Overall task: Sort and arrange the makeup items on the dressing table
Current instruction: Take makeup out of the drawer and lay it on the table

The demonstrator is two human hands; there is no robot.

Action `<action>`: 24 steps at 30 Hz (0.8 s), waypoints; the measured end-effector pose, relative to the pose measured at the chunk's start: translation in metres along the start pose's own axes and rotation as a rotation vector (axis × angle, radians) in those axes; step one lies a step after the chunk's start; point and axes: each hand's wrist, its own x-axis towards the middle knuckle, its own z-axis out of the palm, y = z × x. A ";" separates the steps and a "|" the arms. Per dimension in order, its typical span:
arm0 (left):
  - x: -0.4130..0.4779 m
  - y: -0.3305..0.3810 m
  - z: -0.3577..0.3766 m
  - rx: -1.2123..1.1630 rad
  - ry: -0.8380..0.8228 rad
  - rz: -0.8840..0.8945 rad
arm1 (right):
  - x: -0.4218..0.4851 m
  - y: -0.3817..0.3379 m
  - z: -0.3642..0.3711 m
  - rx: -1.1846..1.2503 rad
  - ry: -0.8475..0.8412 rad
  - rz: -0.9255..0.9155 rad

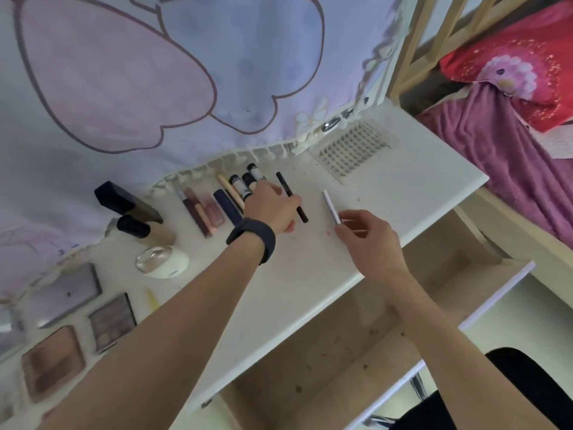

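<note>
On the white dressing table (403,193) a row of slim makeup sticks and tubes (217,203) lies side by side near the curtain. My left hand (273,209), a dark band on its wrist, rests over the right end of that row with fingers on a black pencil (283,184). My right hand (366,234) pinches the near end of a white pencil (329,204) lying on the table to the right of the row. Eyeshadow palettes (111,321) sit at the near left, and a white round jar (162,262) lies between them and the row.
A dark box (124,201) and a dark-capped bottle (142,229) lie left of the sticks. A printed curtain (155,88) hangs behind the table. A white grid tray (353,148) sits at the back right. A bed with red and purple cloth (511,103) is at right.
</note>
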 end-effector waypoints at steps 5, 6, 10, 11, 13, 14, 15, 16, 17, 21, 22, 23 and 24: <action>0.005 0.001 0.000 0.131 0.094 0.046 | 0.039 -0.029 0.027 -0.147 -0.031 -0.138; 0.004 -0.003 -0.001 0.188 0.140 0.115 | 0.045 -0.033 0.032 -0.174 -0.032 -0.180; 0.000 -0.030 -0.021 0.556 0.304 0.458 | 0.054 -0.035 0.049 -0.393 -0.141 -0.395; 0.002 -0.037 -0.028 0.679 0.349 0.500 | 0.053 -0.033 0.053 -0.469 -0.170 -0.435; 0.008 -0.051 -0.042 0.864 0.358 0.519 | 0.053 -0.026 0.058 -0.579 -0.161 -0.537; 0.011 -0.058 -0.047 0.931 0.321 0.515 | 0.055 -0.024 0.059 -0.602 -0.141 -0.581; 0.015 -0.064 -0.051 0.975 0.272 0.508 | 0.057 -0.023 0.059 -0.606 -0.120 -0.603; 0.018 -0.070 -0.053 0.993 0.232 0.501 | 0.060 -0.024 0.060 -0.596 -0.102 -0.609; 0.020 -0.074 -0.054 0.991 0.204 0.498 | 0.064 -0.027 0.062 -0.584 -0.088 -0.608; 0.024 -0.080 -0.054 0.912 0.172 0.502 | 0.075 -0.039 0.070 -0.529 -0.080 -0.572; 0.024 -0.081 -0.053 0.902 0.168 0.498 | 0.075 -0.041 0.072 -0.530 -0.083 -0.576; 0.025 -0.081 -0.052 0.900 0.163 0.496 | 0.075 -0.041 0.072 -0.544 -0.090 -0.582; 0.025 -0.081 -0.051 0.899 0.160 0.497 | 0.075 -0.040 0.073 -0.572 -0.104 -0.589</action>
